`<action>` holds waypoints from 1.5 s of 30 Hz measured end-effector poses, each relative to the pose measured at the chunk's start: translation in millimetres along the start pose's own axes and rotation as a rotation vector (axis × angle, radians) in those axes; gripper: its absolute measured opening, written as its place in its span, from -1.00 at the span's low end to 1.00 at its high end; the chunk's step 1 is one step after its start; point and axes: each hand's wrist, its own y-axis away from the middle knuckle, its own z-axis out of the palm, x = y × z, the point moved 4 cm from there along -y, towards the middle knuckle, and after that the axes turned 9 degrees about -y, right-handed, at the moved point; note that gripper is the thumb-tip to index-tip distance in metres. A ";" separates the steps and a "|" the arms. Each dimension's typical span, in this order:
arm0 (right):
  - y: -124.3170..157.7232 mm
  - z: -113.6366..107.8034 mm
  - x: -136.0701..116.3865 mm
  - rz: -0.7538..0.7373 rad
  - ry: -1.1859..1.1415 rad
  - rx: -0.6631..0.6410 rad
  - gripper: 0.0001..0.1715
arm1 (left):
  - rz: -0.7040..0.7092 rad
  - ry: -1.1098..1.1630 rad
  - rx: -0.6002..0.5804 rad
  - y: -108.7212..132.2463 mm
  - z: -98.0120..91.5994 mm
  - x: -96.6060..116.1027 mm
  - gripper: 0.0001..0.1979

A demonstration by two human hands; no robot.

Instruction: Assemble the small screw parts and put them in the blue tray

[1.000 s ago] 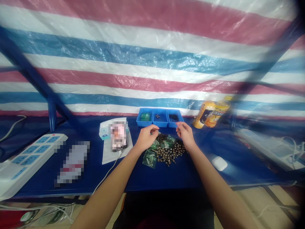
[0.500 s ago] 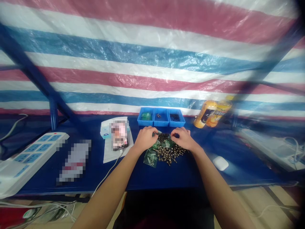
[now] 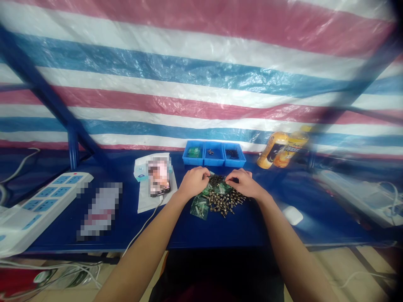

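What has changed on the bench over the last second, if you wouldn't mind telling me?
Both hands have moved down and toward each other, from above the pile to its far edge. The left hand and right hand are now at the small brass-coloured metal parts; any grip is unclear. The blue three-compartment tray and two bottles stayed put.

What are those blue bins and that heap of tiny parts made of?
The blue bins look like moulded plastic, smooth, slightly glossy. The heap of tiny parts seems to be brass-coloured metal, glinting where lit, though too small to be sure.
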 end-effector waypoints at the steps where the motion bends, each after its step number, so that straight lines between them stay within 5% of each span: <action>1: -0.1 -0.5 -0.7 -0.008 -0.014 0.006 -0.81 | -0.001 0.003 0.004 0.0 0.3 -0.5 -0.77; 13: -8.3 -0.6 -5.3 -0.057 -0.558 0.281 -0.64 | 0.093 0.210 0.184 -0.3 -15.9 15.6 -0.83; 21: -7.9 13.5 -31.1 -0.048 -0.708 0.110 -0.63 | 0.179 0.192 0.046 1.4 -11.8 25.5 -0.63; 27: -10.1 16.8 -29.1 -0.070 -0.710 0.168 -0.64 | 0.202 0.221 0.001 1.5 -7.9 23.9 -0.64; 31: -9.8 14.5 -28.6 -0.062 -0.680 0.236 -0.62 | 0.199 0.251 -0.003 0.8 -8.4 24.4 -0.66; 41: -7.5 14.3 -29.2 -0.056 -0.535 0.128 -0.49 | 0.192 0.279 0.042 1.2 -16.7 30.7 -0.74; 45: -8.9 16.1 -27.0 -0.052 -0.637 0.117 -0.60 | 0.188 0.332 0.063 2.5 -17.9 31.1 -0.77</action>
